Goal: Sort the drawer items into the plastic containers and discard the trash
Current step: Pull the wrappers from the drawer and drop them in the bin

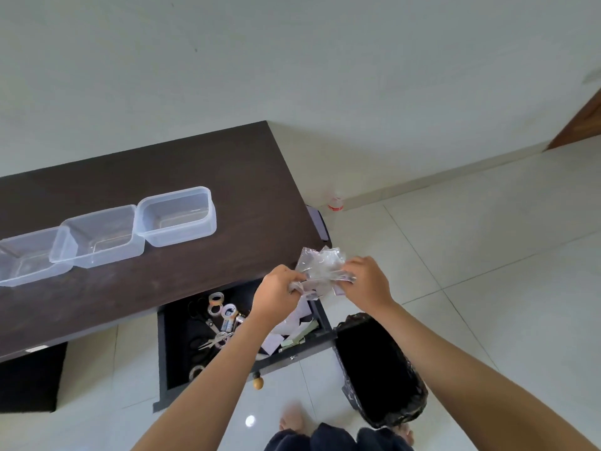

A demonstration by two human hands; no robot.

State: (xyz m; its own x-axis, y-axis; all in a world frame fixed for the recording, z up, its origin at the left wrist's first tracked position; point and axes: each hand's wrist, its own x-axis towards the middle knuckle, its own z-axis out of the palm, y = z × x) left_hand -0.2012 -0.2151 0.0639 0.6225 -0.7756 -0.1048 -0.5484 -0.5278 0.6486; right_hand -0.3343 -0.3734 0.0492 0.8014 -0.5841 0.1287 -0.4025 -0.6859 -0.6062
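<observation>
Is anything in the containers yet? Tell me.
No, all three containers on the desk show bare bottoms, while both hands hold crumpled plastic.

Dark brown desk [195, 164], three clear containers [177, 216] on it. Black-lined bin [380, 369], black drawer [175, 346], pale tiled floor [487, 255]. The crumpled plastic [320, 265] is clear.

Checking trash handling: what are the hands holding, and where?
Both hands grip a crumpled clear plastic wrapper: left hand at its left end, right hand at its right end.
</observation>
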